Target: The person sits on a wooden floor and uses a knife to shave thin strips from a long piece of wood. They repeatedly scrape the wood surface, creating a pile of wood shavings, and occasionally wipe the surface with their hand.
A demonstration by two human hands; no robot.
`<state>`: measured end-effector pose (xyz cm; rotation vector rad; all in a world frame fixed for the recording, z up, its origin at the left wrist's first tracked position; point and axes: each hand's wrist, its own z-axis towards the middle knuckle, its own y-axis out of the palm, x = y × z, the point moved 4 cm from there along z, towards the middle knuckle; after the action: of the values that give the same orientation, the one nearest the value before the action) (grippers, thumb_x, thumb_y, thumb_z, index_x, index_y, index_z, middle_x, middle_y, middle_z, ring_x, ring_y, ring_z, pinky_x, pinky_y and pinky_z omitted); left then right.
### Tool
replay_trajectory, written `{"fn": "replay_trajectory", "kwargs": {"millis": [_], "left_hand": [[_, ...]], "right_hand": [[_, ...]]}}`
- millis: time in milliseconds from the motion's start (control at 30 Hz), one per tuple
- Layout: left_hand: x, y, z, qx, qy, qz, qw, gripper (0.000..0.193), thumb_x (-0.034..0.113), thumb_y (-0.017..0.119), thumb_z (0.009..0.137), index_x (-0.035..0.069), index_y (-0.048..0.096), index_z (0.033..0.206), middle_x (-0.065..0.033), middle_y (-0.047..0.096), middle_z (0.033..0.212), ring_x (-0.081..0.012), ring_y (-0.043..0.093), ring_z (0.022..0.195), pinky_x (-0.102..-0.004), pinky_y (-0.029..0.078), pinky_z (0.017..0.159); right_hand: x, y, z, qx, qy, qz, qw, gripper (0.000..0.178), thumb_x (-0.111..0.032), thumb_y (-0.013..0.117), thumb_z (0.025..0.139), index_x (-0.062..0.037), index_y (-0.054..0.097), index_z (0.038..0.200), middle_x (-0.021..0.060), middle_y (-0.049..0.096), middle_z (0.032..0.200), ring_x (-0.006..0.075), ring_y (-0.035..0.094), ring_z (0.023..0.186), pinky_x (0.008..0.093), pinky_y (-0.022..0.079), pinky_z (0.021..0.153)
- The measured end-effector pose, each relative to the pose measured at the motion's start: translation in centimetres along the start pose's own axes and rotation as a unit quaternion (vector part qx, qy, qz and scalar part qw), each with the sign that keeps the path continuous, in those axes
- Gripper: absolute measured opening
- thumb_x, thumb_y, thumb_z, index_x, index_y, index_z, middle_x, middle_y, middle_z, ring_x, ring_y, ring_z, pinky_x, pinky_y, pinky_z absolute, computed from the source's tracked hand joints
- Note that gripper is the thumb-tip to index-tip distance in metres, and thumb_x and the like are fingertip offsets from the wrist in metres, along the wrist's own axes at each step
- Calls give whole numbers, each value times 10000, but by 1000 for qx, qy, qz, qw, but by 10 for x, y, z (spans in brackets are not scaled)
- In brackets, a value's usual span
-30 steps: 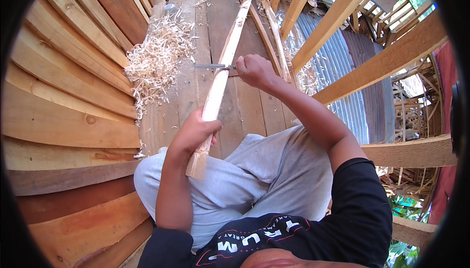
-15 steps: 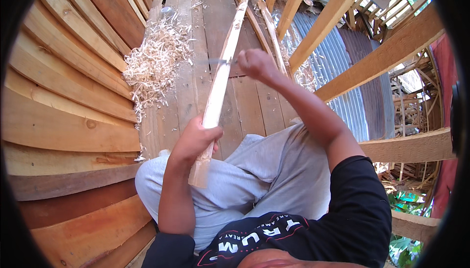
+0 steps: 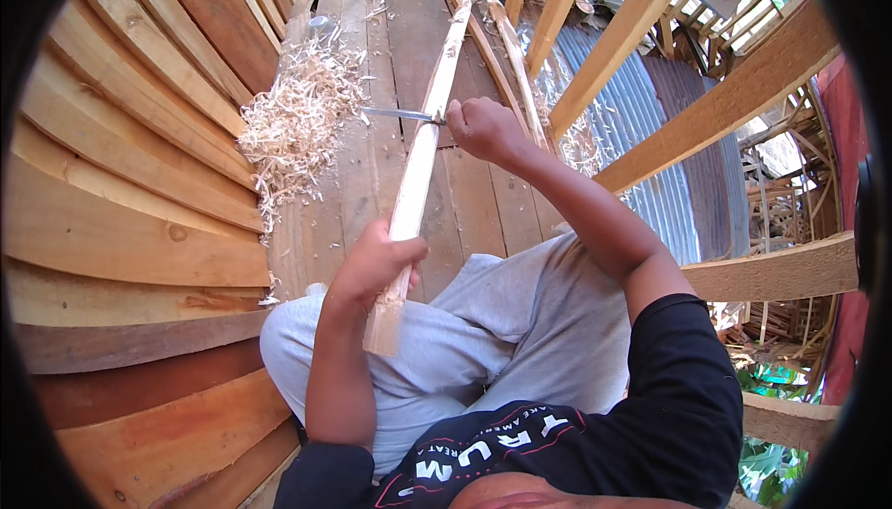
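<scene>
A long pale wooden pole [image 3: 416, 176] slants away from my lap, its bark stripped along much of its length. My left hand [image 3: 373, 264] is wrapped round its near part, just above a squared butt end over my left leg. Farther along, my right hand [image 3: 485, 128] is closed on a knife [image 3: 398, 114]; the handle is hidden in my fist. The thin blade points left and lies crosswise on the pole. Dark and light patches mark the pole's surface beyond the blade.
Curly wood shavings [image 3: 302, 114] are heaped on the plank floor [image 3: 367, 174] at left, near a small clear container [image 3: 319, 24]. Another peeled pole [image 3: 516, 53] lies at the far right. Stacked boards [image 3: 139, 174] wall the left; wooden rails [image 3: 720, 114] stand at right.
The knife, blurred before, now shows sharply across the pole, its tip farther left. My right hand has shifted very slightly. My left hand keeps its grip on the pole.
</scene>
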<state>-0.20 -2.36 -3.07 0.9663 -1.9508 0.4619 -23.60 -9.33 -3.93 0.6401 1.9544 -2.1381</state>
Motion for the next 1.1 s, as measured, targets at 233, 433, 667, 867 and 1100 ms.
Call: {"fn": "replay_trajectory", "kwargs": {"millis": [233,433,667,867,1100], "left_hand": [[2,24,2,-37,-10,-4,999,330,111,654,746,-29,520,1012,-27,527,662,-101,531,464,-255,448,436],[5,-1,-5,-29,4,-14,999,343,109,667,740,-1,508,1023,-24,525,667,-96,517,460,-245,414,422],[1,6,-2,-92,-34,-164,982,334,98,601,766,44,471,1069,17,462,642,-70,447,441,-217,349,405],[2,3,-5,-87,-53,-161,982,296,74,566,778,66,459,1053,25,439,638,-58,432,454,-206,324,400],[-4,1,-5,-81,-62,-171,980,300,67,568,783,61,460,1063,22,440,640,-58,435,458,-204,330,401]], "right_hand": [[109,9,45,51,106,26,993,538,-365,326,929,40,675,983,312,621,1080,448,581,1077,479,434,965],[43,5,20,-44,90,76,992,568,-357,304,930,90,654,938,352,612,1013,489,585,1021,498,434,952],[24,-3,4,-7,55,35,998,512,-335,342,929,32,667,779,284,645,819,465,631,844,531,477,848],[-18,-6,-20,-41,16,33,999,499,-342,332,931,-5,675,797,279,652,865,464,630,864,519,487,846],[-7,6,-9,-12,32,47,998,511,-344,347,928,11,658,733,278,652,860,475,625,849,520,499,814]]}}
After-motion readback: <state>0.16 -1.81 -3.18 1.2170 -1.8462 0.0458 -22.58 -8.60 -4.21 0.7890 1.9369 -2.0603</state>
